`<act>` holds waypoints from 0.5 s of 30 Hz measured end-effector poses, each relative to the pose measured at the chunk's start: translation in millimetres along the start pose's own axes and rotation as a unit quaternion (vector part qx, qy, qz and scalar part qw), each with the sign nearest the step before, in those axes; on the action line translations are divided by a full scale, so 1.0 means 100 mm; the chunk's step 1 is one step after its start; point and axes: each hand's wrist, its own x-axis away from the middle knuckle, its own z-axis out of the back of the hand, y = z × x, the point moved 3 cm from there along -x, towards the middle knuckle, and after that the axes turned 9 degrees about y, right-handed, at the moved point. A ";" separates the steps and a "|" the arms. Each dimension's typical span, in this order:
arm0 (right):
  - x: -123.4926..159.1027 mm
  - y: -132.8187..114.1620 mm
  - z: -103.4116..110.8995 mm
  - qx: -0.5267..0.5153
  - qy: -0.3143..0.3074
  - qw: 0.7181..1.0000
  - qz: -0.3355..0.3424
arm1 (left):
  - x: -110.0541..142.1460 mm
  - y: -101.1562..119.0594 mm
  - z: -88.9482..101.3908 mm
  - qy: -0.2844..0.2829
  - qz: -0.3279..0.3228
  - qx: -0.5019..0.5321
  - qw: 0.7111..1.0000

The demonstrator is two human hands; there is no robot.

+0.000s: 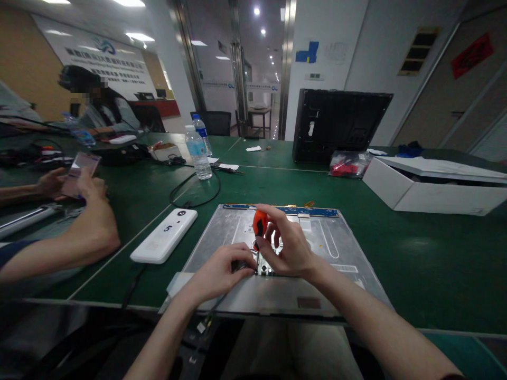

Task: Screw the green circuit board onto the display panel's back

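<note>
Right grip (pixel 291 247) grasps orange screwdriver (pixel 260 224), metal-backed panel (pixel 277 295) beneath — apparently screw work, needing steady turning; left grip (pixel 222 270) — hold unclear.

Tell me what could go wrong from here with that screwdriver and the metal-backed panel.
The screwdriver, held nearly upright in the right hand, could slip: its tip is right beside the fingertips of the left hand and might nick them or scratch the exposed circuit board.
The metal-backed panel reaches about to the near edge of the green table, so pressing there might tip or shift it.
</note>
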 end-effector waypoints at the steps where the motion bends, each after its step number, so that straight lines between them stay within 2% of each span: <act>1: 0.00 0.00 0.00 0.002 0.000 1.000 -0.001 | 0.00 0.00 0.00 -0.001 0.002 0.000 1.000; 9: 0.01 0.02 -0.02 0.037 0.048 0.998 -0.001 | 0.00 -0.03 0.00 0.009 0.001 -0.030 1.000; 15: 0.00 0.02 -0.01 0.029 0.037 0.999 0.008 | 0.00 -0.02 0.00 0.005 0.008 -0.030 0.999</act>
